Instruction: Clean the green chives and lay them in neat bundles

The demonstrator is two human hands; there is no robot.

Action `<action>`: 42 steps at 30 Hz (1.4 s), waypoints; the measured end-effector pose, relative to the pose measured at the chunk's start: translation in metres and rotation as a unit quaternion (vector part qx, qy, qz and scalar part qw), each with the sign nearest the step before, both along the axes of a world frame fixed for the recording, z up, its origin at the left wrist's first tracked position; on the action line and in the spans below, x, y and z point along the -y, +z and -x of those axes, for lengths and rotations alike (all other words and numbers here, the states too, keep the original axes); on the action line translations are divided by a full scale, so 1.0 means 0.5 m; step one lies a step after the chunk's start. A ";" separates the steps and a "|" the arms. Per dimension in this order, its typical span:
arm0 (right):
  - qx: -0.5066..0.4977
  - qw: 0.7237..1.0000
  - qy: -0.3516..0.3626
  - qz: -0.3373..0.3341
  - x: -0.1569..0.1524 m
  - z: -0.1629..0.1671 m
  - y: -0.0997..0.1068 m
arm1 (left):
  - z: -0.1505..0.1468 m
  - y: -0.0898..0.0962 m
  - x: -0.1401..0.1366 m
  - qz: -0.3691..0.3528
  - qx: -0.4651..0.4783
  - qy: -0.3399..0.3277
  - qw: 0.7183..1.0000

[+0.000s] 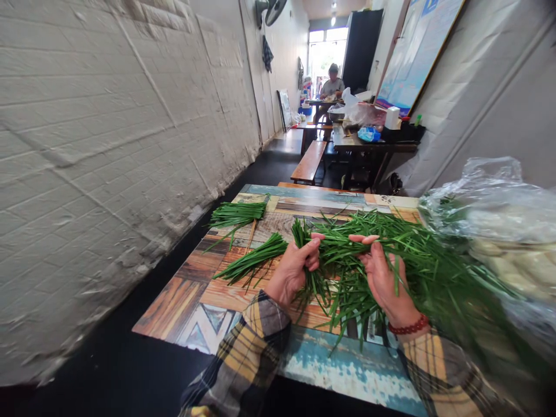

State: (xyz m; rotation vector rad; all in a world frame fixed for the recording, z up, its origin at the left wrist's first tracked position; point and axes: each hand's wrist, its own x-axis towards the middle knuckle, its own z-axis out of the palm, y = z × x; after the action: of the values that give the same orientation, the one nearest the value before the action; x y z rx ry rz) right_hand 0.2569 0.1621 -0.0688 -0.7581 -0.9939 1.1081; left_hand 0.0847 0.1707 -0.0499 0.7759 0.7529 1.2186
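My left hand (296,263) is wrapped round an upright bundle of garlic chives (301,233), whose ends stick out above and below the fist. To its right, my right hand (382,272) pinches some green blades between thumb and fingers, over a loose heap of chives (403,234). The blades at its fingertips are too tangled to tell apart from the heap. Left of my left hand lies a neat chive bunch (254,258) on the patterned table (174,313). Farther back, another bunch (238,214) lies at the table's left edge.
Clear plastic bags (499,214) with pale contents crowd the table's right side. A thin brown stick (251,236) lies between the bunches. Beyond stand a bench (309,162) and a cluttered table (369,145). A person (332,86) sits farther back. A white wall (108,145) runs along the left.
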 end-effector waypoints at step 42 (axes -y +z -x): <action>-0.203 0.964 0.052 0.162 -0.026 -0.020 -0.020 | 0.032 0.003 -0.023 -0.015 0.051 0.140 0.989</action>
State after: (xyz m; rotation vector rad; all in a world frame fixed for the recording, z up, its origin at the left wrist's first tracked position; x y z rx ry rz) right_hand 0.2670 0.1753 -0.0785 -0.7046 -0.5148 1.4701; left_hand 0.0686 0.1823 -0.0483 0.6411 0.7791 1.5135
